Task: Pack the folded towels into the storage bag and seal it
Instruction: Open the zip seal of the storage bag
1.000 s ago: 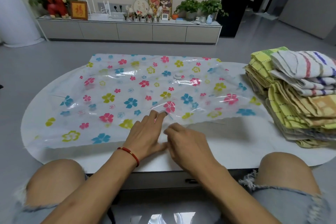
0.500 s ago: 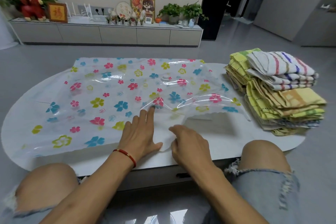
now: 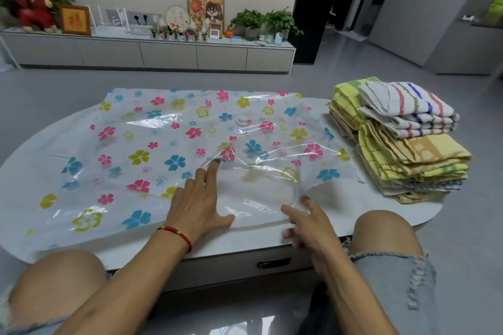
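Left hand [image 3: 196, 204] flat on the storage bag [image 3: 152, 144], fingers straight and spread, reaching in under the lifted top sheet near the bag's open edge; red bracelet [image 3: 177, 234] on that wrist. Right hand [image 3: 309, 224] just beside it to the right, at the near edge of the bag, fingers loosely bent, index tip up against the raised plastic rim. Can't tell for sure whether it's actually pinching the film or only touching it. Top layer of the bag puffed up between and beyond the two hands, so mouth partly open there.

Bag itself clear with pink, blue and yellow flowers, spread flat across most of the white oval table [image 3: 424, 215], small round valve [image 3: 243, 119] farther back past the left fingertips. Folded towels [image 3: 402, 139] stacked on the table's right end, just beside the bag's right edge, well right of the right hand, none inside the bag yet. Bare knees at the bottom on either side of the arms.
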`<state>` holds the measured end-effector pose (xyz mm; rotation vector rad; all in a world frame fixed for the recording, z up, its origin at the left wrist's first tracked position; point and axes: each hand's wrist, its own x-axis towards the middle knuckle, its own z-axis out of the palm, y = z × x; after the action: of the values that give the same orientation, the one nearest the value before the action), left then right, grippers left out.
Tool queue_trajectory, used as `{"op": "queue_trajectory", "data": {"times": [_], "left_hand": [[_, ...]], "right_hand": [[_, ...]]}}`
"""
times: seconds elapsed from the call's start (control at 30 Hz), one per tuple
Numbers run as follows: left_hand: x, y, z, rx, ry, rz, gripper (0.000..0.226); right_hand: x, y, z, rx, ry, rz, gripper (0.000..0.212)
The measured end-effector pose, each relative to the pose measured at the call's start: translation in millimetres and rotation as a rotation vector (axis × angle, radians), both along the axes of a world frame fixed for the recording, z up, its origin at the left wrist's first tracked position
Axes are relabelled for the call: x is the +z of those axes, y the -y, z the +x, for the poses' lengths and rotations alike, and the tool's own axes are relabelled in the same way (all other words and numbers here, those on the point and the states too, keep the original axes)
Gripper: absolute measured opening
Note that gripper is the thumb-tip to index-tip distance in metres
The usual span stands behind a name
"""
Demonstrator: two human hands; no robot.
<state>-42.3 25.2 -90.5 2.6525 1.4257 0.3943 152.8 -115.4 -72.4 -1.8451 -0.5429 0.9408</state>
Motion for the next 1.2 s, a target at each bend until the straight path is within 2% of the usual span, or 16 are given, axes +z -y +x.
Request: {"op": "queue_trajectory", "data": {"times": [0.03,0.13,0.17,0.23,0.3,0.4,0.47,0.57,0.67,0.73,0.8,0.87,0.93,1.0,1.1,1.2], "left_hand": [[-1,0,0,-0.006,-0.017,0.007,0.128],[-5,0,-1,-0.024,-0.052,-0.001,0.127],[-6,0,-2,-0.029,-0.055,-0.002,0.128],[-6,0,-3,-0.035,-0.055,-0.002,0.127],[-6,0,-3,-0.037,-0.055,0.006,0.125],[-7,-1,-3,-0.027,-0.033,0.009,0.124],[-8,-2,-4,-0.019,-0.016,0.009,0.126],[-7,-6,-8,0.019,0.028,-0.045,0.133],[-7,-6,-7,0.027,0.03,-0.064,0.135],[-7,-4,-5,0.024,0.018,-0.061,0.135],[-7,-3,-5,0.026,0.013,-0.068,0.134],[-6,-3,-5,0.026,0.003,-0.069,0.134],[-6,-3,-6,0.025,-0.001,-0.078,0.133],[-7,-4,-7,0.024,0.006,-0.085,0.132],[-7,-5,-8,0.033,0.024,-0.098,0.13],[-7,-5,-9,0.025,0.042,-0.116,0.123]], "right_hand": [[5,0,0,0.066,0.152,-0.026,0.061],[19,1,7,0.262,1.044,-0.115,0.058],[26,-1,10,0.274,1.198,-0.073,0.055],[38,-4,21,0.25,1.292,-0.03,0.048],[39,-2,36,0.22,1.234,-0.104,0.049],[27,11,47,0.254,0.961,-0.218,0.061],[10,19,48,0.213,0.709,-0.203,0.067],[-5,20,56,-0.022,0.261,-0.125,0.068],[-4,22,65,-0.07,0.035,-0.064,0.071],[-1,25,66,0.016,0.151,-0.107,0.069],[4,25,66,0.147,0.565,-0.17,0.064],[11,23,68,0.233,0.958,-0.145,0.062],[21,20,76,0.211,1.076,-0.139,0.061],[24,21,88,0.145,0.923,-0.148,0.063],[12,25,98,0.025,0.474,-0.092,0.066],[-5,25,99,-0.045,0.202,-0.001,0.068]]}}
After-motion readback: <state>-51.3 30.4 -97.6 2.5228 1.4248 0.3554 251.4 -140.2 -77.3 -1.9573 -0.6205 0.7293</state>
